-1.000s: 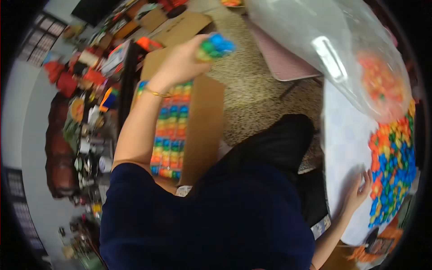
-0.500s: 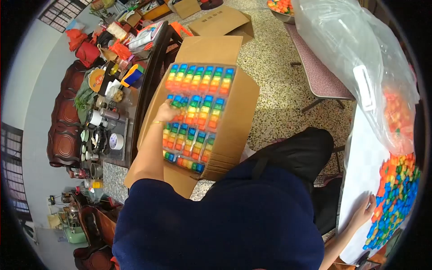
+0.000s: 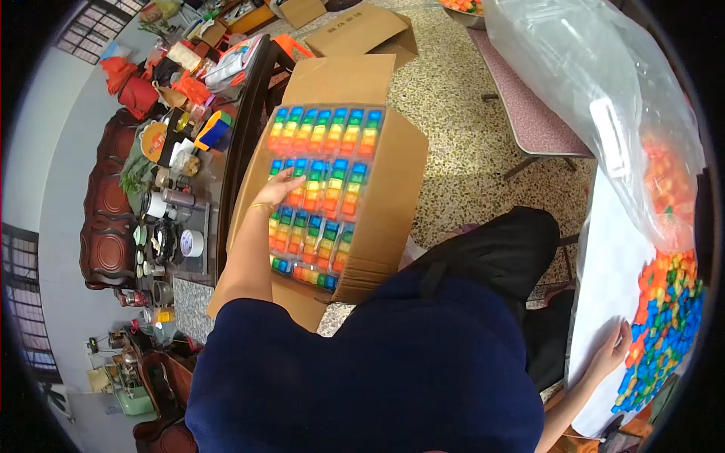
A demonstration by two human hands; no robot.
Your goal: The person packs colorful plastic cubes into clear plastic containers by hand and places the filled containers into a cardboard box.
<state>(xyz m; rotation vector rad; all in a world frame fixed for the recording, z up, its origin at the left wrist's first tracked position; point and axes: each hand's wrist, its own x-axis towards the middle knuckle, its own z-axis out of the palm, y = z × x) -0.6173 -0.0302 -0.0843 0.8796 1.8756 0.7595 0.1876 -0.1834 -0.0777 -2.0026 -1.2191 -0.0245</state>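
Observation:
A large cardboard box (image 3: 389,181) stands open, filled with rows of clear packs of rainbow-coloured blocks (image 3: 321,130), running blue, green, yellow, orange and red. Inside it, my left hand (image 3: 281,187) lies over the left end of the second row. Its fingers stretch across the tops of the packs there and grip nothing that I can see. On the white tabletop (image 3: 604,302) to the right, my right hand (image 3: 613,350) rests beside a pile of loose coloured blocks (image 3: 664,332), its fingers loosely bent and apart.
A big clear plastic bag (image 3: 574,68) with orange blocks hangs over the table's far end. Behind it are a pink stool (image 3: 529,113) and a metal bowl (image 3: 464,16). Another cardboard box (image 3: 362,32) lies on the floor. A cluttered dark table (image 3: 238,143) borders the box's left.
The pack that was tilted under my left hand now lies in line with its row, and the fingers have straightened. The view has shifted slightly; my right hand stays by the pile.

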